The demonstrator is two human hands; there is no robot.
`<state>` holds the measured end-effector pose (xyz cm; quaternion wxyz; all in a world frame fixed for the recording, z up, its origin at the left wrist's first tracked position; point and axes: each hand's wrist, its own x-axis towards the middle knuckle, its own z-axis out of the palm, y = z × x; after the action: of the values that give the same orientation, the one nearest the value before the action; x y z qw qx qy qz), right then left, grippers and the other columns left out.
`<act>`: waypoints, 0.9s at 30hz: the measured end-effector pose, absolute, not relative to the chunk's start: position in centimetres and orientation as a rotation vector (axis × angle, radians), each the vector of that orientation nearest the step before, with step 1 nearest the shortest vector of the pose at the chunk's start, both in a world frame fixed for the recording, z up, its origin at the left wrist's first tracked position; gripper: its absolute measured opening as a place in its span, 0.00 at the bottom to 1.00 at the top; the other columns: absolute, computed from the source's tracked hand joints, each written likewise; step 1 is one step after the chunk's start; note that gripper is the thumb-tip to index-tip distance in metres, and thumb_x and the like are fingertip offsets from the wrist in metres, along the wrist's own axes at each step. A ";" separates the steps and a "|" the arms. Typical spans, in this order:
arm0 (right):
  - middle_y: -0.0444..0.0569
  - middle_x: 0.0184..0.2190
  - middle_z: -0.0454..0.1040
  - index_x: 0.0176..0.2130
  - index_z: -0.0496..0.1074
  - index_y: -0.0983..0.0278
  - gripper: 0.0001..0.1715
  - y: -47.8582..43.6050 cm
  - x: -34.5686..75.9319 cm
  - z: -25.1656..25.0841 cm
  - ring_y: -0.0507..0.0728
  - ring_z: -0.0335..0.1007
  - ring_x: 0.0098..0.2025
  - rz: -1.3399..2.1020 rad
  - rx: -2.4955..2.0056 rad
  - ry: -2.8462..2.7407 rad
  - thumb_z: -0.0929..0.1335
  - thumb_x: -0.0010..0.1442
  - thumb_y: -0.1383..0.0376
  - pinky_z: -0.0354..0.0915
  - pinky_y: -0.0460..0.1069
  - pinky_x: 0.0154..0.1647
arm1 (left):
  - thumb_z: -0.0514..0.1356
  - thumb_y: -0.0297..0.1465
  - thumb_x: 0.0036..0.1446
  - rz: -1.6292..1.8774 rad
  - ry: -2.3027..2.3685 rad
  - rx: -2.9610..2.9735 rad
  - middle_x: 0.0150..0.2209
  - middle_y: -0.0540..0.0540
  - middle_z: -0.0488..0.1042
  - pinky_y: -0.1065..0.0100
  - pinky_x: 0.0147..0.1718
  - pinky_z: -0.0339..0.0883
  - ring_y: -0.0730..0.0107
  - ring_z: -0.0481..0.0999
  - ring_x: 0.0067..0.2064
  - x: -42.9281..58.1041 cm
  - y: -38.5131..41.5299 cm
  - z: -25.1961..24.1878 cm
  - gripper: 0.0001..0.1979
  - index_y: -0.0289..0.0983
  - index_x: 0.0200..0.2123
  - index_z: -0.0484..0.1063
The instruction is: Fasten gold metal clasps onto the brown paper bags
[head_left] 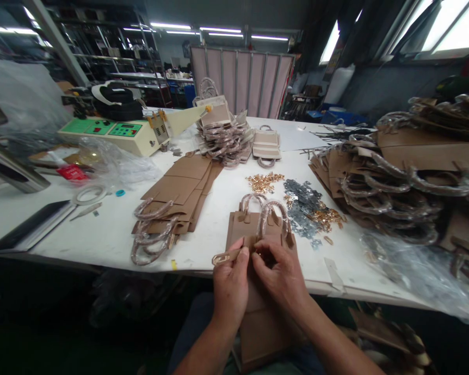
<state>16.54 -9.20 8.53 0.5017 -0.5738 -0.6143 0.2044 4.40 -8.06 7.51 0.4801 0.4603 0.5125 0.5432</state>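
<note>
My left hand (230,286) is closed in a pinch on a brown strap tab (233,254) with a gold metal fitting (220,258) at its left end. Close beside it, my right hand (283,273) is also pinched shut. A small golden glint shows at its fingertips, but the piece is mostly hidden. Under both hands lies a brown bag (236,224) whose plastic-wrapped handles (274,211) point away from me. Its lower part hangs over the table edge toward my lap. Gold metal pieces (264,182) and grey metal plates (303,205) lie in loose piles beyond my right hand.
Brown bag pieces (175,187) are stacked on the left of the white table (203,255). Larger heaps of bags (375,182) fill the right side, with clear plastic (426,271) before them. A machine with green panels (113,133), tape roll (89,195) and dark notebook (31,226) stand or lie left.
</note>
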 end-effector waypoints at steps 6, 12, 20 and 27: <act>0.44 0.31 0.79 0.36 0.77 0.59 0.07 -8.9 16.6 8.7 0.55 0.75 0.33 0.537 -1.411 -1.484 0.68 0.60 0.67 0.71 0.47 0.34 | 0.63 0.38 0.62 1.331 1.272 1.167 0.49 0.44 0.84 0.56 0.58 0.71 0.55 0.81 0.52 4.5 -8.1 7.9 0.15 0.39 0.49 0.82; 0.45 0.34 0.81 0.39 0.79 0.58 0.08 -9.0 16.7 8.3 0.57 0.77 0.35 0.591 -1.394 -1.472 0.68 0.61 0.65 0.73 0.49 0.34 | 0.63 0.39 0.62 1.330 1.244 1.116 0.48 0.44 0.84 0.56 0.58 0.70 0.55 0.81 0.52 4.3 -7.9 7.0 0.14 0.41 0.48 0.82; 0.45 0.32 0.80 0.36 0.78 0.58 0.07 -9.3 16.5 8.5 0.56 0.75 0.33 0.645 -1.415 -1.465 0.68 0.62 0.66 0.72 0.49 0.33 | 0.64 0.39 0.61 1.308 1.225 1.086 0.46 0.42 0.84 0.56 0.55 0.71 0.53 0.81 0.50 4.5 -7.9 6.7 0.15 0.38 0.45 0.83; 0.43 0.30 0.77 0.42 0.74 0.59 0.08 -8.7 15.9 7.7 0.55 0.74 0.28 0.730 -1.439 -1.238 0.71 0.60 0.64 0.71 0.49 0.30 | 0.62 0.40 0.64 1.311 1.159 1.109 0.50 0.43 0.83 0.58 0.57 0.70 0.56 0.80 0.53 4.3 -8.1 6.8 0.16 0.40 0.49 0.81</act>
<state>15.90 -8.71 7.66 0.5262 -0.6018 -0.5175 0.3051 4.31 -8.05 6.75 0.5096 0.4604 0.4814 0.5445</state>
